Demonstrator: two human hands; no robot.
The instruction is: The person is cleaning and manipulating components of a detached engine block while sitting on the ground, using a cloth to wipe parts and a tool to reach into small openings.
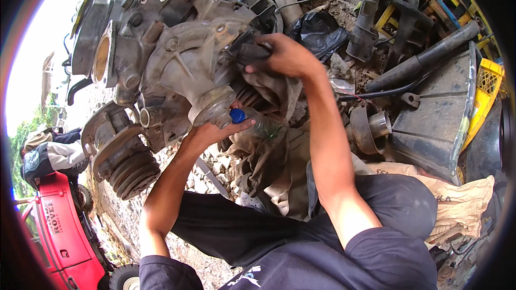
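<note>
A large greasy cast-metal engine assembly (180, 53) fills the upper left and centre, with a round flanged fitting low on it. Just below that fitting my left hand (217, 131) is closed on a clear plastic bottle (260, 126) with a blue cap, which lies tilted beside the casting; some fingers are hidden behind the metal. My right hand (282, 53) grips a dark, dirty cloth (274, 94) against the right side of the casting. The cloth hangs down behind the bottle, over more crumpled fabric (252, 161).
Scrap tubes and brackets (422, 59), a black plastic bag (317, 29), yellow crates (481, 91) and a dark metal panel (430, 129) crowd the right. Rubble ground (209, 172) lies below the assembly. At left is a red vehicle (64, 236) with clothing or bags (54, 156) piled near it.
</note>
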